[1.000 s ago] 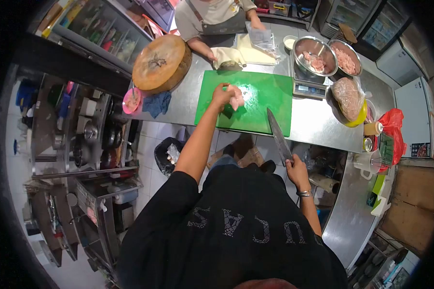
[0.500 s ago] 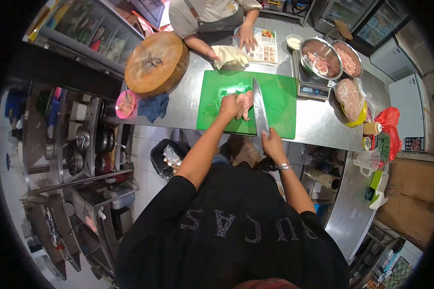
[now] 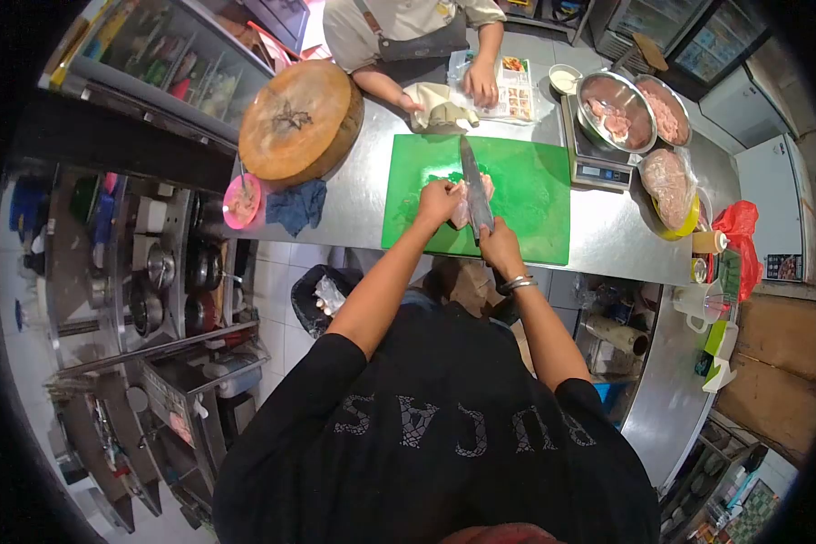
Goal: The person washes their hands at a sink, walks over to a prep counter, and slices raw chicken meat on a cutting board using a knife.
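My right hand (image 3: 500,247) is wrapped round the handle of a long, broad knife (image 3: 475,189). Its blade lies across a pale pink piece of raw chicken (image 3: 460,214), pointing away from me, with meat showing on both sides. My left hand (image 3: 438,203) pinches the chicken just left of the blade, fingers curled and close to the steel. Beneath them is a green cutting board (image 3: 530,204). The blade hides the middle of the meat.
Across the steel table, a person's hands rest by a cloth (image 3: 438,102) and a printed sheet (image 3: 514,93). A round wooden block (image 3: 299,122), pink bowl (image 3: 242,201) and blue cloth (image 3: 296,207) are left. Right stand a scale (image 3: 601,174), a metal bowl (image 3: 641,118) and bagged meat (image 3: 668,186).
The knife has moved left from the chicken's right side onto the meat, my right hand moving with it. My left hand stays on the chicken. The other person's hand has shifted on the sheet.
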Motion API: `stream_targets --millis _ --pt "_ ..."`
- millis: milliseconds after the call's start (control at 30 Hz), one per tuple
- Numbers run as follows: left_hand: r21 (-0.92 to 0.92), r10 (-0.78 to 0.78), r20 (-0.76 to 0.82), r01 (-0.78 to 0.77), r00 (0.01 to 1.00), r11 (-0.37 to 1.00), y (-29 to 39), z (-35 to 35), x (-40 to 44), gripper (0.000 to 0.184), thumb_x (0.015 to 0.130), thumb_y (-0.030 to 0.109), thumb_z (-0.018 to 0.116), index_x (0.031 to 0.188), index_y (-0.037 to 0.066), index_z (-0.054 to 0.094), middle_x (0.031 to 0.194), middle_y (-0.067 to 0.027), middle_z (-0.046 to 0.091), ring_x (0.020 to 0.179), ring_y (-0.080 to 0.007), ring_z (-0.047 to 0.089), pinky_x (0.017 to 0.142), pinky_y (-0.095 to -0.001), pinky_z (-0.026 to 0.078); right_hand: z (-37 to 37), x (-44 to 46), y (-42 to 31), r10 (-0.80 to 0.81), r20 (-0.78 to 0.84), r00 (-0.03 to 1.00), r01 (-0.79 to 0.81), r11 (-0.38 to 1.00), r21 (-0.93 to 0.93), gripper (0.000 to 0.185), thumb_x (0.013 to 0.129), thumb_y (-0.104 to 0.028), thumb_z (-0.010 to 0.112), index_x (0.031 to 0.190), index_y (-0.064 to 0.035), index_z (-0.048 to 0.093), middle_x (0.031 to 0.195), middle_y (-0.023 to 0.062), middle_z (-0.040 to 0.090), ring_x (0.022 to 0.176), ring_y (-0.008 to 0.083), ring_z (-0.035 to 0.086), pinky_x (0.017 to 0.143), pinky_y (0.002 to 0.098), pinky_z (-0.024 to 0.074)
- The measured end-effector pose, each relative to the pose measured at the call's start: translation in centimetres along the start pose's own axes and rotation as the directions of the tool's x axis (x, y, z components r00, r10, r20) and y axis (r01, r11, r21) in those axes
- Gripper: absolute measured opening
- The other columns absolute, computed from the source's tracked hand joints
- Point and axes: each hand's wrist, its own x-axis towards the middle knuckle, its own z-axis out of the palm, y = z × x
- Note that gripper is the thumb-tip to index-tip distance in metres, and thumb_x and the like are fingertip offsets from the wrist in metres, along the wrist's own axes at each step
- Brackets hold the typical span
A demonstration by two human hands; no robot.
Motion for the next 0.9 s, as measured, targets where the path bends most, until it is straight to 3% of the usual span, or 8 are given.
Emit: stream_targets --millis 100,233,400,533,700,833,900 --pt "-0.003 -0.013 0.004 0.013 1.000 1.000 0.8 -0.6 -0.1 0.032 0.081 0.031 0.071 0.086 -0.001 0.075 0.079 -0.0239 0.070 0.074 -0.0378 0.070 0.070 -0.0449 0.055 0.2 -0.4 0.0 -0.027 -0.002 1.000 0.027 0.999 -0.016 0.039 0.096 -0.026 0.054 0.112 0.0092 0.054 0.089 0.0369 0.066 0.087 0.0530 0.065 0.080 0.0562 0.0515" --pt "0.029 0.030 -0.023 -0.030 0.999 0.999 0.8 -0.7 -0.1 0.035 0.083 0.034 0.072 0.090 0.000 0.075 0.082 -0.0216 0.072 0.074 -0.0365 0.071 0.070 -0.0439 0.054 -0.7 -2.0 0.0 -0.038 0.101 0.994 0.038 0.999 -0.007 0.038 0.096 -0.026 0.054 0.109 0.0095 0.055 0.089 0.0373 0.065 0.086 0.0531 0.064 0.081 0.0561 0.0514" --pt "0.016 0.005 -0.090 -0.004 0.996 1.000 0.8 -1.1 -0.7 0.026 0.083 0.027 0.071 0.089 0.002 0.076 0.081 -0.0210 0.072 0.075 -0.0371 0.071 0.072 -0.0446 0.055 -2.0 -5.0 1.0 -0.019 0.214 0.977 0.014 1.000 0.026 0.038 0.096 -0.026 0.055 0.108 0.0095 0.055 0.088 0.0364 0.065 0.086 0.0530 0.064 0.080 0.0568 0.0507" --pt "-0.021 -0.037 -0.126 0.035 0.991 0.999 -0.1 -1.8 -1.5 0.027 0.083 0.026 0.072 0.092 0.001 0.076 0.083 -0.0204 0.073 0.076 -0.0358 0.071 0.072 -0.0432 0.055 -2.7 -7.7 3.7 -0.151 0.236 0.960 0.165 0.985 -0.044 0.034 0.096 -0.026 0.058 0.105 0.0060 0.055 0.085 0.0329 0.065 0.084 0.0526 0.063 0.076 0.0567 0.0497" --pt "-0.186 -0.238 -0.169 0.206 0.957 0.961 -4.2 -2.2 -2.1 0.027 0.083 0.023 0.075 0.094 -0.001 0.074 0.084 -0.0176 0.074 0.074 -0.0279 0.071 0.070 -0.0389 0.054 -4.1 -9.6 5.6 -0.194 0.325 0.925 0.225 0.973 -0.059 0.030 0.095 -0.027 0.060 0.097 0.0027 0.055 0.081 0.0288 0.066 0.080 0.0519 0.062 0.072 0.0576 0.0491" --pt "-0.321 -0.362 -0.190 0.291 0.913 0.901 -3.9 -3.1 -4.2 0.024 0.087 0.018 0.074 0.097 -0.004 0.073 0.085 -0.0146 0.073 0.075 -0.0196 0.069 0.069 -0.0337 0.053 -2.3 -8.7 4.3 -0.237 0.261 0.936 0.269 0.958 -0.095 0.026 0.096 -0.022 0.058 0.102 0.0031 0.053 0.081 0.0312 0.065 0.080 0.0521 0.063 0.073 0.0597 0.0495" --pt "-0.407 -0.379 -0.247 0.260 0.892 0.876 -3.7 -3.1 -4.7 0.023 0.088 0.016 0.072 0.098 -0.005 0.072 0.086 -0.0128 0.073 0.076 -0.0177 0.068 0.068 -0.0327 0.053 -2.3 -8.3 3.7 -0.259 0.247 0.934 0.297 0.946 -0.127 0.026 0.096 -0.020 0.056 0.105 0.0043 0.053 0.084 0.0325 0.066 0.081 0.0524 0.064 0.076 0.0597 0.0504"
